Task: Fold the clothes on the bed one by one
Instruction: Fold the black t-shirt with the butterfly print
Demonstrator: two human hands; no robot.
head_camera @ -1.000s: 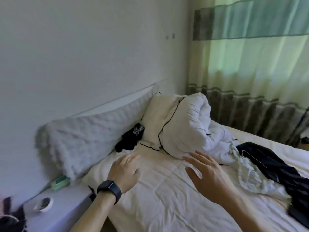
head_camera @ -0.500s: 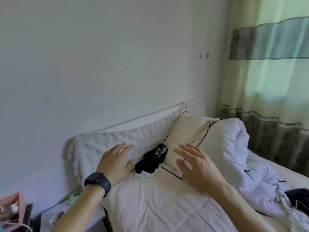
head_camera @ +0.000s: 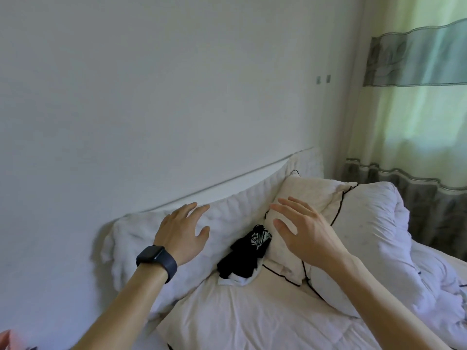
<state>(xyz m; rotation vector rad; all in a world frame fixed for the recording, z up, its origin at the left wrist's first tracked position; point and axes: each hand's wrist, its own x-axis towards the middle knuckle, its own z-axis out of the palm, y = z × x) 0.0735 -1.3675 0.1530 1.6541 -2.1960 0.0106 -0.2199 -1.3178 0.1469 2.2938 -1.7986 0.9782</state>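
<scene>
A small crumpled black garment with a white printed patch lies on the bed, wedged between a long white fluffy pillow and a cream pillow with black piping. A bit of white cloth shows under it. My left hand, with a dark watch on the wrist, hovers over the fluffy pillow to the garment's left, fingers spread. My right hand hovers just right of the garment, in front of the cream pillow, fingers straight. Neither hand holds anything.
A bunched white duvet fills the right side of the bed. The white wall runs behind the headboard, and green and grey curtains hang at the right. A pink object peeks in at the bottom left corner.
My view has swung left and up toward the headboard. Both hands have moved forward across the bed to either side of the black garment. The dark clothes at the right have left the view.
</scene>
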